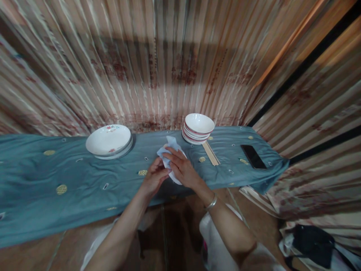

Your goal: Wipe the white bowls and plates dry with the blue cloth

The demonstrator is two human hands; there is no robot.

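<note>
Above the front edge of the covered table, both hands meet around a white dish (pixel 175 179), mostly hidden by fingers and cloth. My left hand (pixel 154 176) grips its left side, thumb pointing toward the rim. My right hand (pixel 182 167) presses a light blue cloth (pixel 171 142) against the dish, fingers bent over it. Whether the dish is a bowl or a plate cannot be made out. Behind my right hand stands a stack of white bowls (pixel 199 124) with red bands. Wooden chopsticks (pixel 211 153) lie beside that stack.
A stack of white plates (pixel 108 140) with a floral pattern sits at the left on the blue-green tablecloth (pixel 84 188). A black phone (pixel 253 156) lies to the right. Patterned curtains (pixel 169 75) hang behind. A dark bag (pixel 314 244) rests at lower right.
</note>
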